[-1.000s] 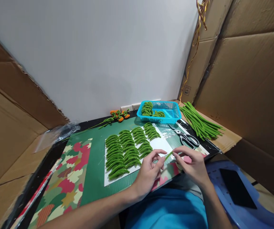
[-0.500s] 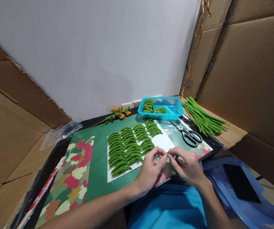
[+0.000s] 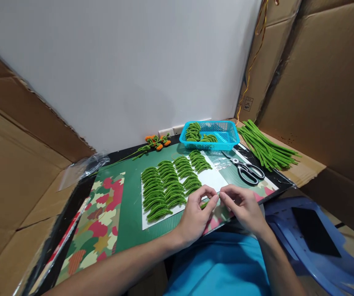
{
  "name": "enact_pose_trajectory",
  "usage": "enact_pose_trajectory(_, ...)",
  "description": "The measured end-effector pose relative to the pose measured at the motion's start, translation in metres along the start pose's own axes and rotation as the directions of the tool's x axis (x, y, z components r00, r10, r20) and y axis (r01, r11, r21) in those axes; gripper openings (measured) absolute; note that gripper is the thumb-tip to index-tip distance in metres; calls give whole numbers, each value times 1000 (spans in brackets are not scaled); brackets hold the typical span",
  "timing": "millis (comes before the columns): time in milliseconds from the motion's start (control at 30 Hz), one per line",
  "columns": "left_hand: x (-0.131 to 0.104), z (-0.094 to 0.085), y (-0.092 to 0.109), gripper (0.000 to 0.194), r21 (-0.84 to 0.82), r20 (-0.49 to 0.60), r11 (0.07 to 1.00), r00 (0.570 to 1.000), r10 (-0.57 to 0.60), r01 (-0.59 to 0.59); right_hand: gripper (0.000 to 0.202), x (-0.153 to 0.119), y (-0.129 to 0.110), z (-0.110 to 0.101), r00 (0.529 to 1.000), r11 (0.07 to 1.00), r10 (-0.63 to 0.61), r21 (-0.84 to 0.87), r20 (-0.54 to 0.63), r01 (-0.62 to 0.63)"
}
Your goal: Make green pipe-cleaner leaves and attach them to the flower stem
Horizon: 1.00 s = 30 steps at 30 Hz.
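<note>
My left hand is closed in a pinch, and a short green pipe-cleaner piece shows between its fingers and palm. Thumb and forefinger of my right hand are pinched together right beside the left fingertips. Whatever lies between the right fingertips is too small to make out. Just beyond both hands, a white sheet carries columns of curved green pipe-cleaner pieces. Black-handled scissors lie on the mat past my right hand, blades partly apart.
A blue basket with more green pieces stands at the back. Right of it lies a bundle of long green pipe cleaners. Orange flower stems rest at the rear of the green mat. A blue plastic chair stands at right.
The view has shifted slightly. The fingertips of both hands have moved a little apart, and the green piece in my left hand now shows.
</note>
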State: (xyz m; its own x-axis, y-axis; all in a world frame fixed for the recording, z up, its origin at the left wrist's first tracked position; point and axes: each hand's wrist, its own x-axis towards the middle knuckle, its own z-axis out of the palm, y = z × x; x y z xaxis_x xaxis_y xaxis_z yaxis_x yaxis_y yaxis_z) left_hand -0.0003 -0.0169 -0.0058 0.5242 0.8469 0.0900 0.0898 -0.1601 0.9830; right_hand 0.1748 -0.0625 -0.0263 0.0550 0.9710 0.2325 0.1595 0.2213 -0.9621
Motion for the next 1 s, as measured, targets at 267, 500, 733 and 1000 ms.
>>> enact_pose_trajectory(267, -3, -1, 4, 32, 42, 163, 999, 986, -25, 18, 35, -1, 6, -16, 985, 959, 61, 263, 162, -102)
enact_pose_trajectory(500, 2, 1, -1, 32, -56, 86, 998, 996, -6, 11, 34, 3, 4, -13, 986, 975, 67, 197, 154, -98)
enact_pose_trajectory(733, 0, 2, -4, 38, -153, 97, 978, 987, -127, 141, 37, 0, 4, -6, 991, 997, 27, 73, 133, -37)
enact_pose_trajectory(1000, 0, 4, -8, 39, -213, 131, 966, 984, -120, 146, 38, 4, 9, -7, 998, 986, 32, 166, -50, -23)
